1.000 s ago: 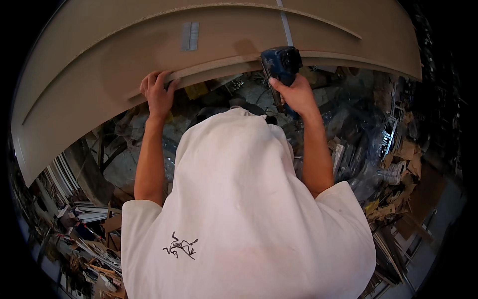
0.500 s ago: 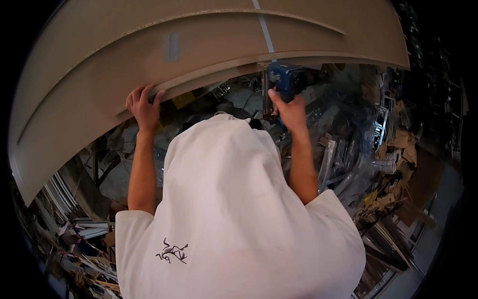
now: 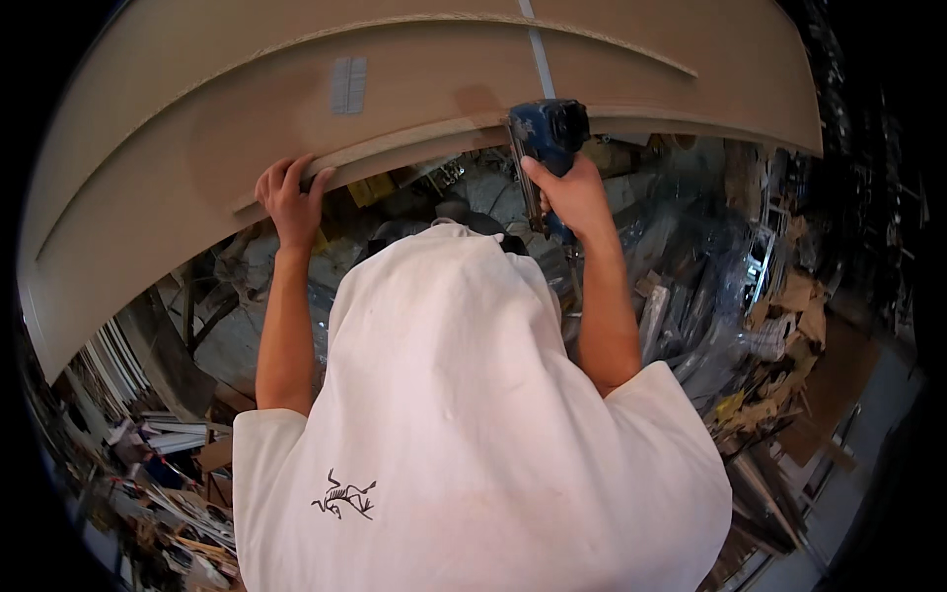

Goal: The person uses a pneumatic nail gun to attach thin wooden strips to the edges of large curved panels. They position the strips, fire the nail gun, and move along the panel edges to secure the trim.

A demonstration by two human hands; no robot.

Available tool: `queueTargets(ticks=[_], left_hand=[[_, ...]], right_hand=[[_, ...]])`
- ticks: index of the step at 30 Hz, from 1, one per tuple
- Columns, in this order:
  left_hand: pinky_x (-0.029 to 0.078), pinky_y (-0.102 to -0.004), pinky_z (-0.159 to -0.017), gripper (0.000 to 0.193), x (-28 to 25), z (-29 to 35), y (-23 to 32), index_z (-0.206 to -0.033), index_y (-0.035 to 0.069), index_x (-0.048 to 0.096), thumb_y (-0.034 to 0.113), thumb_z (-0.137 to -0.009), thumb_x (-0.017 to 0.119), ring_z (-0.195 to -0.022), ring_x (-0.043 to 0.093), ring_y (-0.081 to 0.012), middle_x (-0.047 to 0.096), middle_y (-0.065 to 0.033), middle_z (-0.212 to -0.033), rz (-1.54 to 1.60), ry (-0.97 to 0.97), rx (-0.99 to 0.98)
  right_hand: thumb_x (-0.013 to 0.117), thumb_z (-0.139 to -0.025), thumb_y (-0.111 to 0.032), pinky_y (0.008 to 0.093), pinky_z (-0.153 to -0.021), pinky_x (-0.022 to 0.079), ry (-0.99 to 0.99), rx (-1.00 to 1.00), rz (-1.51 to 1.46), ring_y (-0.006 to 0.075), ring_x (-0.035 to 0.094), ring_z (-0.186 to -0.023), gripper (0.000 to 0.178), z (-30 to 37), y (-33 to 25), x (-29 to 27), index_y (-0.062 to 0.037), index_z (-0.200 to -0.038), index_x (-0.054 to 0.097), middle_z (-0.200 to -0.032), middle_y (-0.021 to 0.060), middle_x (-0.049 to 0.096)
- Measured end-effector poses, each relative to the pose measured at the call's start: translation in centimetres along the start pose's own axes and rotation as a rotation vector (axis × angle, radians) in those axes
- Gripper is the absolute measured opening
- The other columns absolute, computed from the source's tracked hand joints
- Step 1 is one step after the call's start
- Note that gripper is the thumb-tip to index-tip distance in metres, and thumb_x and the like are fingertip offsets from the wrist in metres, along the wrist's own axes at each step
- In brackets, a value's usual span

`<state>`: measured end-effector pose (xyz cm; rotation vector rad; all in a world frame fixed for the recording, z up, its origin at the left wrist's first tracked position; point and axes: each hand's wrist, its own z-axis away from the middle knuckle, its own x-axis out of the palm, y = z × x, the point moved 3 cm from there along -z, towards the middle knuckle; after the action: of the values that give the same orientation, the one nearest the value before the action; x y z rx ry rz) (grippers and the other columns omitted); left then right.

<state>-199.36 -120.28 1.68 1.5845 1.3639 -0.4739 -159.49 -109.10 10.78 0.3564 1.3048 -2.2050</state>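
Note:
My left hand [image 3: 290,200] grips a narrow wooden strip [image 3: 409,140] along the near edge of a large brown board [image 3: 237,138]. Its fingers lie over the strip, with the thumb bent toward it. In my right hand [image 3: 574,193] is a dark blue nail gun [image 3: 548,130], held by its handle with the fingers wrapped round. The gun's head is at the strip, to the right of my left hand; whether its nose touches the wood I cannot tell. A long thin magazine runs down the tool's left side.
A second raised strip [image 3: 434,20] curves across the board farther back. A grey tape patch [image 3: 348,86] and a pale stripe [image 3: 539,59] mark its surface. Below lie plastic wrap [image 3: 691,286], torn cardboard [image 3: 794,306] and wood offcuts [image 3: 764,493]. My white shirt fills the lower middle.
The nail gun has shifted left and slightly up along the strip, with my right hand. My left hand has kept its grip and appears slightly higher.

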Motion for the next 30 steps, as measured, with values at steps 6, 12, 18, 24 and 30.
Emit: queueTargets(ticks=[6, 12, 18, 24, 30], left_hand=[[0.039, -0.0433, -0.103, 0.036, 0.0, -0.1, 0.4, -0.109, 0.016, 0.077, 0.035, -0.08, 0.085, -0.112, 0.059, -0.0285, 0.066, -0.0048, -0.113, -0.001, -0.021, -0.024], [0.039, -0.0437, -0.104, 0.036, -0.2, -0.1, 0.1, -0.11, 0.015, 0.076, 0.036, -0.082, 0.085, -0.114, 0.058, -0.0299, 0.065, -0.0067, -0.113, 0.004, -0.02, -0.02], [0.039, -0.0451, -0.105, 0.035, -0.7, -0.7, 1.2, -0.115, 0.015, 0.075, 0.033, -0.086, 0.082, -0.118, 0.056, -0.0311, 0.065, -0.0079, -0.116, -0.027, -0.118, -0.034], [0.036, -0.0472, -0.108, 0.034, 0.5, -1.7, 4.3, -0.123, 0.016, 0.071, 0.023, -0.09, 0.076, -0.121, 0.054, -0.0322, 0.063, -0.0077, -0.121, 0.076, -0.184, 0.046], [0.031, -0.0493, -0.116, 0.056, 5.0, -5.7, 13.4, -0.142, 0.014, 0.058, 0.027, -0.09, 0.075, -0.138, 0.044, -0.0335, 0.054, -0.0121, -0.143, 0.112, -0.388, 0.309]], right_hand=[[0.083, -0.087, -0.035, 0.0355, -0.062, 0.053, 0.01, -0.056, 0.081, 0.0168, 0.064, -0.06, 0.039, 0.7, -1.1, 0.7, -0.0019, -0.104, 0.07, -0.072, 0.0075, 0.068], [0.083, -0.088, -0.027, 0.0319, -0.052, 0.049, 0.076, -0.125, 0.125, 0.0124, 0.059, -0.055, 0.031, 1.4, -2.4, 1.0, -0.0019, -0.102, 0.07, -0.071, 0.0043, 0.065], [0.081, -0.092, -0.028, 0.0299, -0.05, 0.047, 0.091, 0.018, -0.268, 0.0107, 0.058, -0.054, 0.03, 3.9, 1.6, -0.8, -0.0015, -0.096, 0.067, -0.068, 0.0017, 0.063], [0.082, -0.092, -0.029, 0.0292, -0.051, 0.048, 0.232, 0.068, -0.362, 0.0111, 0.056, -0.052, 0.031, 5.2, 4.4, -1.3, -0.0023, -0.09, 0.066, -0.064, 0.0008, 0.06], [0.081, -0.092, -0.03, 0.0283, -0.051, 0.047, 0.276, 0.092, -0.431, 0.0106, 0.056, -0.052, 0.031, 6.1, 6.1, -1.9, -0.0025, -0.089, 0.066, -0.064, -0.0002, 0.06]])
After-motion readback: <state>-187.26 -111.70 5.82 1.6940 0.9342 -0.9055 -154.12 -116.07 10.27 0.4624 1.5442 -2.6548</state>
